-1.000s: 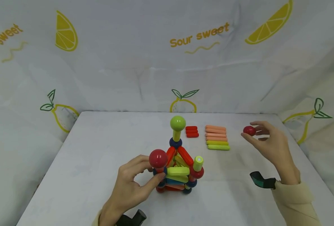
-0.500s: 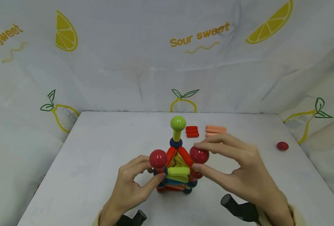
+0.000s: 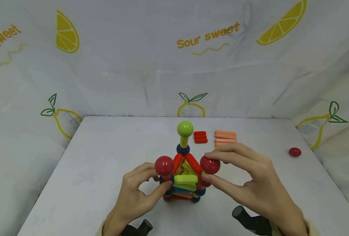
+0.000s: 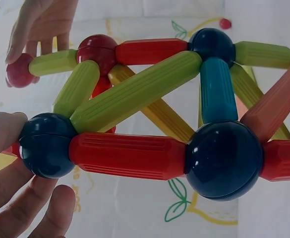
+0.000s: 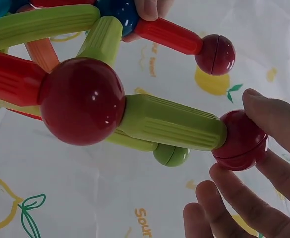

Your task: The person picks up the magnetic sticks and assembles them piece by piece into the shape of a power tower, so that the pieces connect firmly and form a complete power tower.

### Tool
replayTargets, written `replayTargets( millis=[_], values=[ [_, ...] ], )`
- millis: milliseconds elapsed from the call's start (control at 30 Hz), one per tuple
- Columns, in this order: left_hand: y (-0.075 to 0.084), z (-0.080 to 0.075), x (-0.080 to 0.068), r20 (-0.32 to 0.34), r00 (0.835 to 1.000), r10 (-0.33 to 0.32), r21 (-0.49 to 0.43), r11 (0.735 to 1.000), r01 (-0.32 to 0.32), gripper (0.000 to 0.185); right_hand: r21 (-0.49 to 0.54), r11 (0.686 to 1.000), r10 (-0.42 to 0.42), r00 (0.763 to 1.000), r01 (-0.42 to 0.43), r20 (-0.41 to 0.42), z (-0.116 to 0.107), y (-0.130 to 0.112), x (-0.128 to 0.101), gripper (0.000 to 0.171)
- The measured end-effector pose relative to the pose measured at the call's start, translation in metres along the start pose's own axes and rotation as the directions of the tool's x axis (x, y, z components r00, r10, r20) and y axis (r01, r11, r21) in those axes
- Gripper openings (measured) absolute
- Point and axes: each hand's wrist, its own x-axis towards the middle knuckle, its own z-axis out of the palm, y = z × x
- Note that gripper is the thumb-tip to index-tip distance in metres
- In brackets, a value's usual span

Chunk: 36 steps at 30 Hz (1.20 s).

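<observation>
Right hand (image 3: 251,178) pinches a red ball (image 3: 210,165) between thumb and fingers, seating it on the tip of the upright yellow-green stick (image 5: 172,123); ball sits centre frame, right of the tower's green-topped mast (image 3: 184,129). Left hand (image 3: 139,193) grasps the magnetic structure (image 3: 183,178) at its near-left corner, thumb and fingers around a blue ball (image 4: 46,145) under the other red ball (image 3: 164,165), likely bracing it so it doesn't tip. Spare sticks (image 3: 225,136) and a loose red ball (image 3: 295,151) lie on the worktop (image 3: 109,147) at right.
</observation>
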Motion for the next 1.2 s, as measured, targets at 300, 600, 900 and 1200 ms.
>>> replayTargets(
  millis=[300,600,900,1200],
  values=[
    [0.0,0.0,0.0,0.005,1.0,0.004,0.006,1.0,-0.004,0.028,-0.151,0.966,0.202,0.978,-0.208,-0.052,-0.009,0.041,-0.003,0.057],
    [-0.001,0.0,-0.001,0.01,1.0,-0.004,0.013,1.0,0.004,0.029,-0.373,0.809,0.52,0.849,-0.455,0.091,0.024,0.164,-0.044,0.029],
    [-0.001,0.0,-0.001,0.01,1.0,-0.005,0.012,1.0,0.004,0.029,-0.526,0.709,0.64,0.742,-0.469,0.201,0.043,0.189,-0.072,0.024],
    [0.001,0.0,-0.001,0.005,1.0,-0.016,0.024,1.0,0.016,0.033,-0.494,0.715,0.663,0.705,-0.496,0.252,0.038,0.178,-0.07,0.028]
  ],
)
